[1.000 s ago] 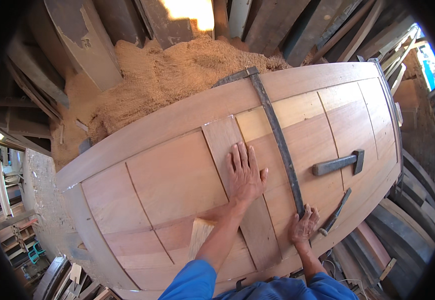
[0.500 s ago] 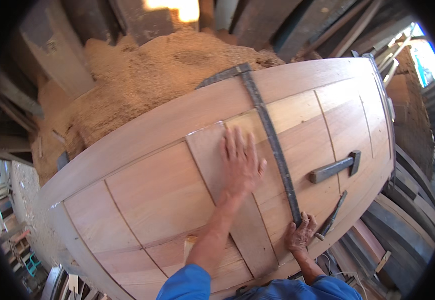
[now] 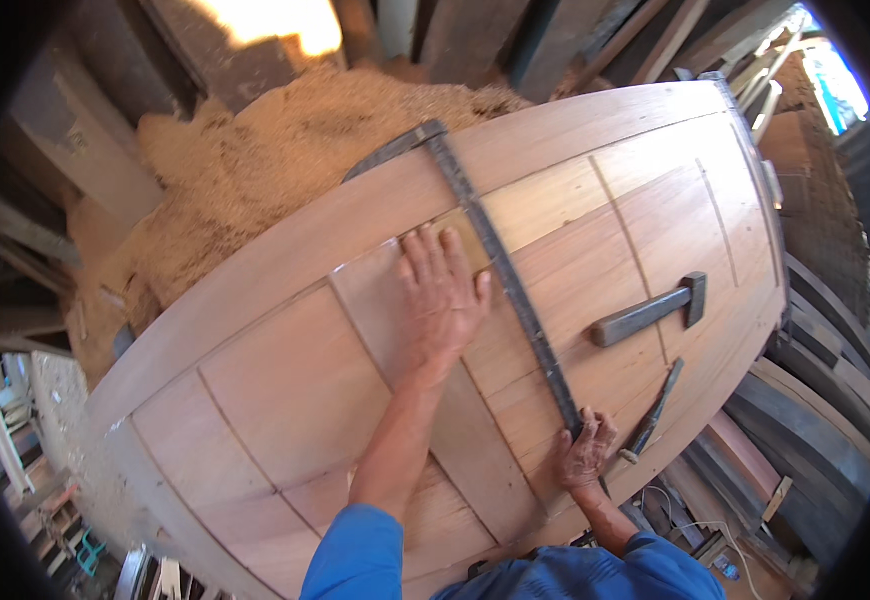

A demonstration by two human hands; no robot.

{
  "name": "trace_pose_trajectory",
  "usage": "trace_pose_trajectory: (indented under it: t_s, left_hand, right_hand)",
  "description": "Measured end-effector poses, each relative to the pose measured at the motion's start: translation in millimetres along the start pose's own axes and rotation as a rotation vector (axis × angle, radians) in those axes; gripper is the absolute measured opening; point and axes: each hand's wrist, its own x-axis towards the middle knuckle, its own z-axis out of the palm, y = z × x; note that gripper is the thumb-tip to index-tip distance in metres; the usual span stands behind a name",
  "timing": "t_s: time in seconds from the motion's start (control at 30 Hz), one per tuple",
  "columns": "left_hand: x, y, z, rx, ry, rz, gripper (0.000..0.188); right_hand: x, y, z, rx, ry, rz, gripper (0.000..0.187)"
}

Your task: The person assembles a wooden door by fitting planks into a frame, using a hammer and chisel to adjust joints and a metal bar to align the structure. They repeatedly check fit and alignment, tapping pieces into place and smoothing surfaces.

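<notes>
A large panelled wooden door (image 3: 285, 370) lies flat before me. My left hand (image 3: 440, 300) rests palm down with fingers stretched out on a wide crosswise board of it, near the far end of that board. A long dark metal bar clamp (image 3: 503, 265) spans the door just right of this hand. At the clamp's near end, my right hand (image 3: 585, 455) has its fingers curled round the bar; its palm side is hidden. Close to the right hand lies a chisel (image 3: 653, 412). Farther right, a hammer (image 3: 645, 315) with a dark head rests on the panels.
A heap of sawdust (image 3: 285, 150) borders the far side, with leaning boards (image 3: 75, 120) behind it. A second clamp (image 3: 745, 150) crosses the door's right end. Curved dark planks (image 3: 795, 430) are stacked at the near right, and a pale cord (image 3: 705, 525) runs beside them.
The view has shifted, so the door, clamp and tools appear farther left. My left hand stays flat near the far end of the crosswise board; my right hand stays at the clamp's near end.
</notes>
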Motion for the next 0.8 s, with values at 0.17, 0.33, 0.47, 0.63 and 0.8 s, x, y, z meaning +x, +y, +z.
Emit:
trace_pose_trajectory:
  t_s: [0.17,0.33,0.47,0.63,0.8]
  left_hand:
    - [-48,25,26,-0.109,-0.077,0.254,0.072]
    - [-56,26,17,-0.180,-0.079,0.221,0.069]
    - [-46,31,20,-0.196,-0.006,0.234,0.061]
    - [-55,23,21,-0.022,0.133,0.215,0.061]
    - [-116,46,27,-0.024,0.092,0.014,0.069]
  right_hand:
    - [-3,2,2,0.012,0.006,-0.012,0.074]
    - [-3,1,-3,0.027,-0.001,-0.029,0.074]
    - [-10,8,6,-0.022,-0.054,0.088,0.072]
    - [10,-7,-7,0.023,-0.043,0.113,0.059]
    - [3,-6,-9,-0.004,-0.027,0.138,0.055]
